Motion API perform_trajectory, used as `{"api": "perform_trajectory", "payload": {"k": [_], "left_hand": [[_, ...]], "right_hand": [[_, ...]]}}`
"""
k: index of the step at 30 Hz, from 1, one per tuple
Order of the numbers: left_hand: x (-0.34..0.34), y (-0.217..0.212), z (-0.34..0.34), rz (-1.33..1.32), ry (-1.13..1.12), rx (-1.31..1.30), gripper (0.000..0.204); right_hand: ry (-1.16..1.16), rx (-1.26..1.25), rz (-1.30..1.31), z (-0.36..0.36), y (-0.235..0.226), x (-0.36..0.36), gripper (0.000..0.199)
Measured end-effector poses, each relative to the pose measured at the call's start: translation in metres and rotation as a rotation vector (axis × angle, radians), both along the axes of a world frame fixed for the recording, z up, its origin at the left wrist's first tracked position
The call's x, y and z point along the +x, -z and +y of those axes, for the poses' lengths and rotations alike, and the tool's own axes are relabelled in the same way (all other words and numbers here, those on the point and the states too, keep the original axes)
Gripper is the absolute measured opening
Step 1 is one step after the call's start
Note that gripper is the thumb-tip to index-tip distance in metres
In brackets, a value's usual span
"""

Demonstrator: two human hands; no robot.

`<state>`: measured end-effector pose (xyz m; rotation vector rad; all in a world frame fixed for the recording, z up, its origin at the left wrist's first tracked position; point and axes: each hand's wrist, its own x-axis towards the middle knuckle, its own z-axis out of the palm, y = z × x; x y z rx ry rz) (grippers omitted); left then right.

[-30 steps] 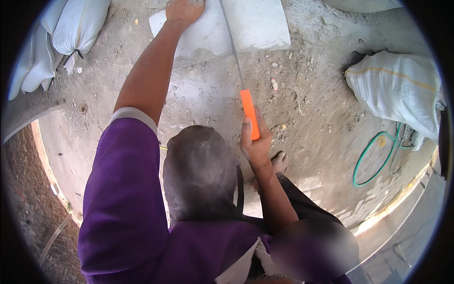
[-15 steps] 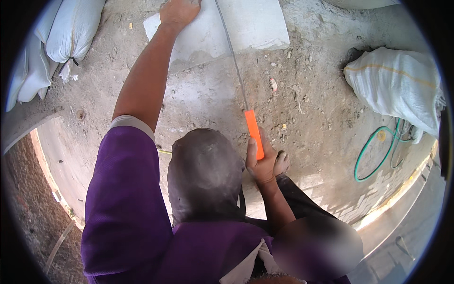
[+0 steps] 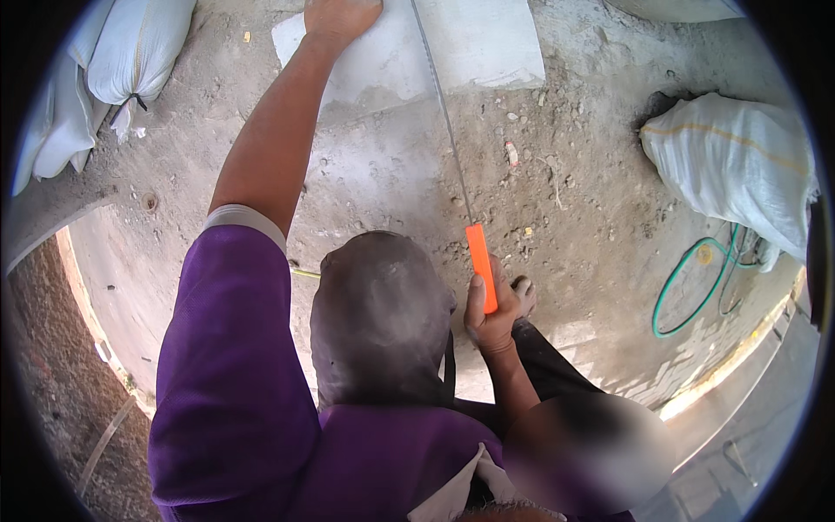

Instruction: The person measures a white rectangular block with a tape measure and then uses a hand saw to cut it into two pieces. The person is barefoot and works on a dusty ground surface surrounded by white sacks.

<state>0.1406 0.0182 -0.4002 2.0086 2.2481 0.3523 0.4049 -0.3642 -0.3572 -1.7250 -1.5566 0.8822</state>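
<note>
My right hand (image 3: 494,324) is wrapped round the orange handle of a handsaw (image 3: 481,268). Its thin blade, seen almost edge-on, runs away from me and crosses a flat white slab (image 3: 487,52) at the top of the view. On the left part of that slab rests my left hand (image 3: 344,17); the upper edge cuts off its fingers, so their pose does not show. The blade's far end is also out of view. My dust-covered dark knee (image 3: 378,313) is bent between my arms.
White sacks (image 3: 143,52) lie at the far left. Another white sack (image 3: 731,152) lies at the right, with a looped green hose (image 3: 670,296) beside it. Crumbs and small stones litter the dusty floor (image 3: 522,191). My bare foot (image 3: 525,297) is just past my right hand.
My right hand has drawn the saw back toward me, and its handle sits closer to my body. My left hand stays on the slab. The view has shifted slightly.
</note>
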Motion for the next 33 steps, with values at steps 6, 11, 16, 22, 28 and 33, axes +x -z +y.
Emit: {"api": "perform_trajectory", "payload": {"k": [6, 11, 16, 22, 28, 33], "left_hand": [[-0.01, 0.009, 0.0, 0.003, 0.009, 0.06, 0.055], [-0.007, 0.011, 0.008, 0.063, 0.024, 0.109, 0.053], [-0.003, 0.013, 0.003, -0.013, 0.011, 0.126, 0.052], [-0.015, 0.016, 0.012, 0.052, 0.038, 0.15, 0.051], [-0.012, 0.024, 0.01, 0.026, 0.032, 0.18, 0.052], [-0.02, 0.023, 0.008, 0.042, 0.051, 0.197, 0.053]], "right_hand": [[0.045, -0.066, 0.111, 0.063, -0.002, -0.026, 0.038], [0.003, 0.097, 0.079, -0.007, 0.017, 0.001, 0.04], [0.026, -0.025, 0.094, 0.054, -0.004, -0.015, 0.043], [0.005, 0.088, 0.087, 0.021, 0.015, -0.013, 0.042], [0.052, -0.008, 0.118, 0.052, -0.009, -0.025, 0.036], [0.07, -0.063, 0.166, 0.047, 0.002, -0.023, 0.039]]}}
